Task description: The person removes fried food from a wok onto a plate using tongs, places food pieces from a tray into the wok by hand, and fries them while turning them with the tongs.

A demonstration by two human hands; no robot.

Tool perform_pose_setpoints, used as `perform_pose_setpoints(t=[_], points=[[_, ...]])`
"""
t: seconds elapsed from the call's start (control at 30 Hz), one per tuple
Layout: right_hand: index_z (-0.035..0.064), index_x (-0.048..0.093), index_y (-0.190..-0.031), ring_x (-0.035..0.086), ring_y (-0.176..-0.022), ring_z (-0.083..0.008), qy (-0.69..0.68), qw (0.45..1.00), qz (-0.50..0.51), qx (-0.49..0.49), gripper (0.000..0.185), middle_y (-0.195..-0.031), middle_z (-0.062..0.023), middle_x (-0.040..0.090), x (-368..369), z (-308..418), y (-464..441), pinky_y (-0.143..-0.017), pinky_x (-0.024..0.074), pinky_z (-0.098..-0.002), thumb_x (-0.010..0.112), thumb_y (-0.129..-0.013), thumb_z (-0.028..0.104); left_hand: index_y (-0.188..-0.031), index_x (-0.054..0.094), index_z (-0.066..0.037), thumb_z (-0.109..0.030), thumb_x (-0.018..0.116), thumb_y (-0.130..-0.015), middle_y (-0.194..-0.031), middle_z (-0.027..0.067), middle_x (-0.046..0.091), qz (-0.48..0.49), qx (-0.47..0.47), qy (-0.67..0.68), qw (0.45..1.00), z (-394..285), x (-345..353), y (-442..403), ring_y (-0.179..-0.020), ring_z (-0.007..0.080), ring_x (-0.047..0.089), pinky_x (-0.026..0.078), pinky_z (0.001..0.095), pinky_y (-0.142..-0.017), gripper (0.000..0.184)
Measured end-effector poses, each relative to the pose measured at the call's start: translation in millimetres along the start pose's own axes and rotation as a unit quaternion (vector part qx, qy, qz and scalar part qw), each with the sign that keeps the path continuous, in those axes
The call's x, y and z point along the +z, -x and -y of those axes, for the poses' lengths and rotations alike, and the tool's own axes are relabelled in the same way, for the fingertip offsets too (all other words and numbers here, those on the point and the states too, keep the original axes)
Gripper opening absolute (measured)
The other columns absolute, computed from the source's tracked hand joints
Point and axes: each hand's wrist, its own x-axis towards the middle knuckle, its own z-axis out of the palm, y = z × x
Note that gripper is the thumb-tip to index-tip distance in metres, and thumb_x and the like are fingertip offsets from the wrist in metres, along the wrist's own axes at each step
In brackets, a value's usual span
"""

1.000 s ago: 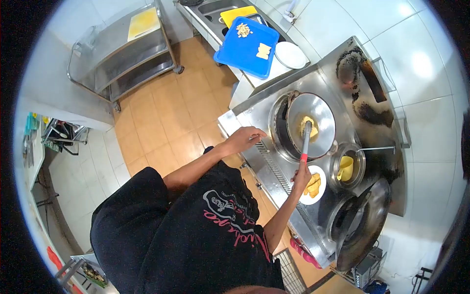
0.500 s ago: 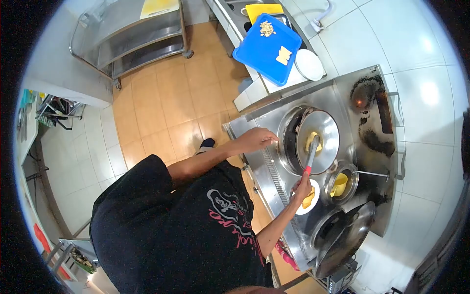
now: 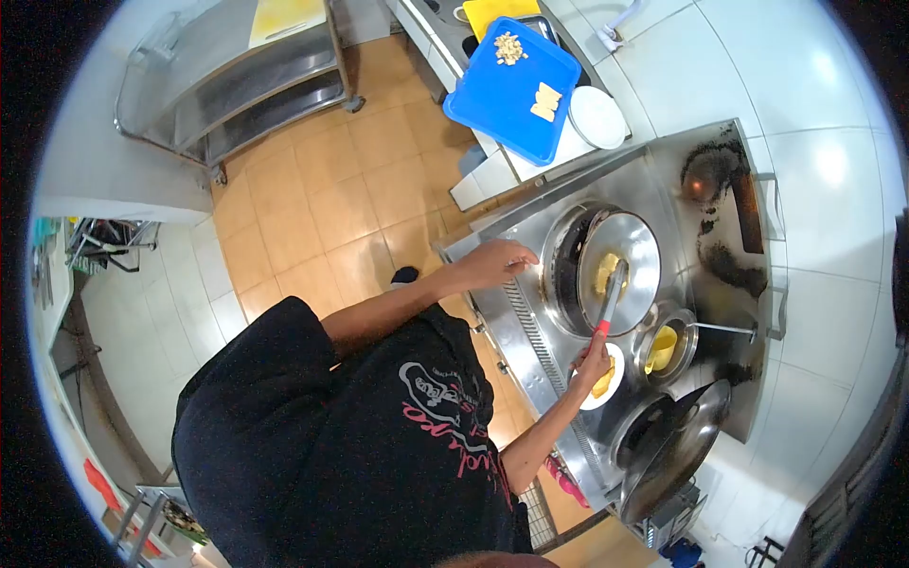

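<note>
My right hand (image 3: 593, 358) is closed on the red handle of a pair of metal tongs (image 3: 614, 298). The tongs' tips reach into a steel wok (image 3: 643, 248), at the yellow food (image 3: 608, 273) in it. Beneath my right hand, a white plate (image 3: 615, 386) with golden pieces (image 3: 603, 382) is partly hidden. My left hand (image 3: 504, 262) hovers over the stove's front edge, left of the wok, its fingers loosely bent with nothing visible in them.
A blue tray (image 3: 488, 90) with cut pieces and a white plate (image 3: 598, 118) are on the far counter. Right of the wok, a pot (image 3: 684, 355) holds a yellow scoop (image 3: 662, 348). A dark wok (image 3: 682, 454) leans nearer. A steel cart (image 3: 275, 109) stands at upper left.
The camera view has shifted, moving the stove and counter in the frame. The tongs' tips have moved slightly at the food. My right hand keeps hold of them; my left hand stays beside the wok.
</note>
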Motion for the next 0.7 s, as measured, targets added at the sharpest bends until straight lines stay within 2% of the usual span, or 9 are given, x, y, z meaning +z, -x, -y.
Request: perform_pose_setpoints(t=[0.17, 0.27, 0.33, 0.43, 0.47, 0.6, 0.67, 0.7], points=[[0.0116, 0.052, -0.061, 0.035, -0.039, -0.0077, 0.021, 0.999, -0.045, 0.000, 0.048, -0.052, 0.0041, 0.038, -1, -5, 1, -0.034, 0.0306, -0.0255, 0.063, -0.089, 0.049, -0.113, 0.065, -0.005, -0.013, 0.058, -0.093, -0.108, 0.0111, 0.067, 0.044, -0.003, 0.004, 0.999, 1, -4, -4, -0.101, 0.0244, 0.064, 0.051, 0.0361, -0.087, 0.022], [0.0057, 0.061, -0.074, 0.037, -0.040, -0.0080, 0.036, 0.998, -0.043, -0.019, 0.046, -0.052, 0.0035, 0.040, -8, -20, -5, -0.036, 0.0320, -0.0251, 0.063, -0.089, 0.049, -0.113, 0.065, -0.004, -0.012, 0.059, -0.093, -0.108, 0.0104, 0.067, 0.074, -0.022, 0.043, 0.996, 6, -3, -9, -0.102, 0.0221, 0.064, 0.051, 0.0344, -0.088, 0.022], [0.0020, 0.064, -0.080, 0.039, -0.040, -0.0077, 0.056, 0.995, -0.057, -0.057, 0.049, -0.053, 0.0025, 0.043, -10, -22, -3, -0.036, 0.0322, -0.0258, 0.062, -0.090, 0.050, -0.112, 0.066, -0.005, -0.011, 0.059, -0.094, -0.108, 0.0097, 0.068, 0.046, -0.027, 0.025, 0.998, 2, -4, -7, -0.101, 0.0201, 0.063, 0.051, 0.0332, -0.088, 0.021], [-0.0009, 0.066, -0.094, 0.038, -0.038, -0.0061, 0.025, 0.998, -0.063, -0.011, 0.048, -0.052, 0.0035, 0.041, -14, -23, 4, -0.034, 0.0308, -0.0241, 0.065, -0.089, 0.047, -0.112, 0.066, -0.005, -0.010, 0.060, -0.091, -0.103, 0.0118, 0.069, 0.062, -0.035, -0.005, 0.997, -9, -1, -9, -0.094, 0.0242, 0.066, 0.051, 0.0344, -0.083, 0.023], [-0.0012, 0.066, -0.101, 0.037, -0.038, -0.0056, 0.014, 0.997, -0.062, -0.033, 0.048, -0.053, 0.0037, 0.041, -17, -39, -4, -0.034, 0.0305, -0.0235, 0.066, -0.089, 0.046, -0.112, 0.066, -0.005, -0.010, 0.060, -0.091, -0.103, 0.0118, 0.069, 0.072, -0.032, -0.008, 0.997, -13, 1, -9, -0.094, 0.0242, 0.066, 0.051, 0.0344, -0.083, 0.023], [-0.0026, 0.067, -0.102, 0.039, -0.039, -0.0075, 0.054, 0.993, -0.086, -0.060, 0.048, -0.053, 0.0025, 0.044, -25, -53, -9, -0.035, 0.0315, -0.0252, 0.066, -0.089, 0.043, -0.112, 0.067, -0.006, -0.009, 0.060, -0.091, -0.098, 0.0111, 0.069, 0.047, -0.023, -0.005, 0.999, -20, 13, -4, -0.090, 0.0208, 0.066, 0.050, 0.0330, -0.080, 0.023], [-0.0001, 0.070, -0.102, 0.051, -0.058, -0.0165, 0.102, 0.984, -0.108, -0.095, 0.044, -0.061, -0.0106, 0.058, -30, -51, -9, -0.058, 0.0440, -0.0340, 0.066, -0.088, 0.041, -0.112, 0.067, -0.006, -0.008, 0.060, -0.091, -0.096, 0.0111, 0.069, 0.044, -0.037, -0.010, 0.998, -20, 22, -1, -0.089, 0.0191, 0.065, 0.050, 0.0323, -0.079, 0.022], [-0.0001, 0.070, -0.102, 0.051, -0.058, -0.0165, 0.100, 0.985, -0.106, -0.093, 0.044, -0.061, -0.0106, 0.058, -33, -58, -14, -0.058, 0.0440, -0.0340, 0.066, -0.088, 0.041, -0.112, 0.067, -0.007, -0.009, 0.060, -0.092, -0.096, 0.0111, 0.069, 0.040, -0.044, 0.002, 0.998, -22, 25, 2, -0.088, 0.0178, 0.065, 0.050, 0.0315, -0.078, 0.022]])
